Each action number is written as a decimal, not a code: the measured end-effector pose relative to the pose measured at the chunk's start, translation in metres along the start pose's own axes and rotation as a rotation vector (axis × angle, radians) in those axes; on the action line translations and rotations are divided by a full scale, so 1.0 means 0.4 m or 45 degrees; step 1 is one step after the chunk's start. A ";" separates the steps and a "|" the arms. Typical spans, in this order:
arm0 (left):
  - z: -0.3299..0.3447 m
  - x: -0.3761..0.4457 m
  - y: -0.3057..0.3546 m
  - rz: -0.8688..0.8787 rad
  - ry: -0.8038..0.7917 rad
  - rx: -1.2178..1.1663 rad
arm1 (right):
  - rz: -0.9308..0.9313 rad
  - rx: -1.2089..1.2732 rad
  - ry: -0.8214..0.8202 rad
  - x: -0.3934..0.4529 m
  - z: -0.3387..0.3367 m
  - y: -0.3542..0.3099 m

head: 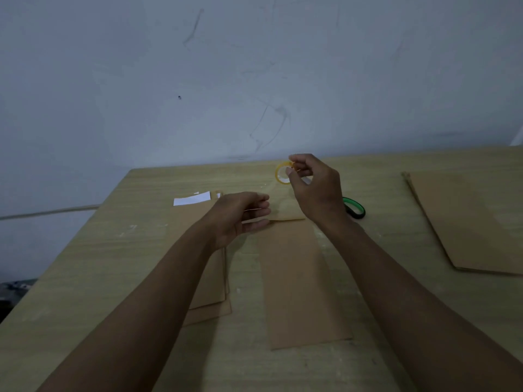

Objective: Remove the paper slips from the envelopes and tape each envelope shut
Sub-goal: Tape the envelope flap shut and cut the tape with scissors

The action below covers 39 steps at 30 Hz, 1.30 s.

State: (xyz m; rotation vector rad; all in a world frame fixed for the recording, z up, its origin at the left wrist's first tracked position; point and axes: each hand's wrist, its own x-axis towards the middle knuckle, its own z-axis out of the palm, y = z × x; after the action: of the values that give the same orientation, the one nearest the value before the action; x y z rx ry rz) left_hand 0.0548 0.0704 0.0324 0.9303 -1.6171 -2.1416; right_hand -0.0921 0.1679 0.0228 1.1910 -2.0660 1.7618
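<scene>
Head view: right hand (314,185) pinches tape roll (283,173); left hand (240,215) loosely curled, grip unclear; scissors (353,207) half-hidden.

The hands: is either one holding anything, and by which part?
The right hand pinches the yellow tape roll at its rim. Whether the left hand holds anything cannot be told.

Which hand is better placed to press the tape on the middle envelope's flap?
Probably the left hand: it hovers at the flap of the middle envelope, fingers relaxed. The right hand is busy holding the tape roll.
</scene>
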 end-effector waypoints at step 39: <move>0.022 0.025 0.002 -0.350 0.366 0.709 | 0.100 -0.260 -0.322 -0.110 0.018 0.077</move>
State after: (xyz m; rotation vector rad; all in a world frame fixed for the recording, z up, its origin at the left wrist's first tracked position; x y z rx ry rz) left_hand 0.0416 0.0708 0.0316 1.6220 -2.0601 -1.6115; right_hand -0.0804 0.1806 -0.0286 1.3453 -2.3968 1.4487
